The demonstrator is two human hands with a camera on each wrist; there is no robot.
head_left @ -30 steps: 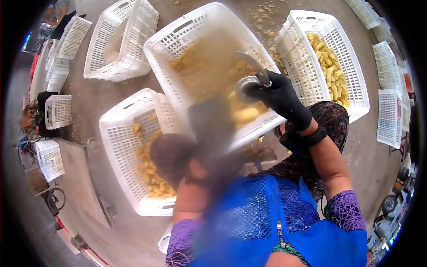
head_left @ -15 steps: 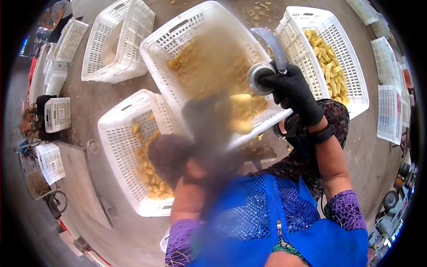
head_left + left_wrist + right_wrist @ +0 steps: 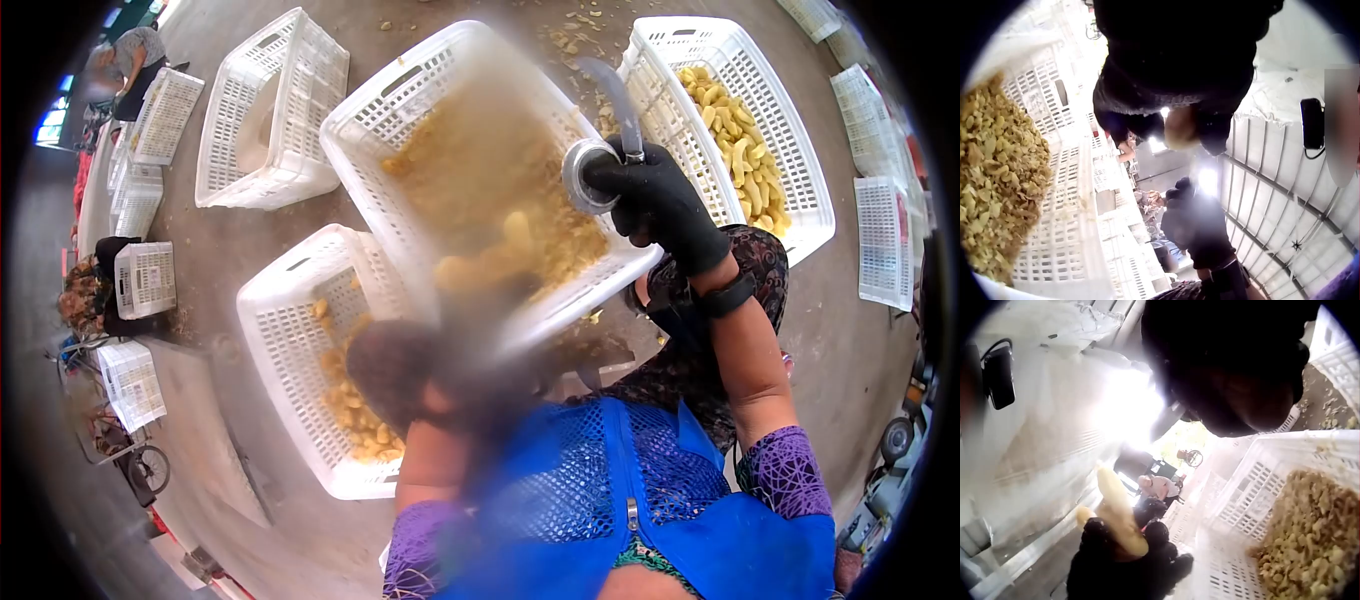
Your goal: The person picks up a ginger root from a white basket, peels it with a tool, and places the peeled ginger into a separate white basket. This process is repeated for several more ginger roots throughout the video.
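My right hand [image 3: 672, 205], in a black glove, grips a curved knife [image 3: 622, 105] and a round metal ring-like piece [image 3: 590, 175] beside its handle. The blade points up and away, over the right rim of the middle crate [image 3: 400, 85]. My left hand [image 3: 1125, 572], also black-gloved, holds long, pale yellow peeled pieces [image 3: 1116, 509] between its fingers. A lens smear blurs that hand in the head view, where the yellow pieces [image 3: 516, 235] show over the crate. Yellow-brown peelings [image 3: 585, 245] fill much of this crate.
At the right, a white crate [image 3: 800, 150] holds several pale yellow curved pieces [image 3: 745, 160]. Another crate [image 3: 275, 330] at lower left contains yellow chunks [image 3: 370, 425]. A further crate [image 3: 225, 150] stands at upper left. Scraps [image 3: 570, 45] litter the floor; other people sit at far left.
My right hand rose rightward with the knife from over the peelings, its blade swinging more upright, and then stayed nearly still. The pale pieces in my left hand shifted leftward and spread apart.
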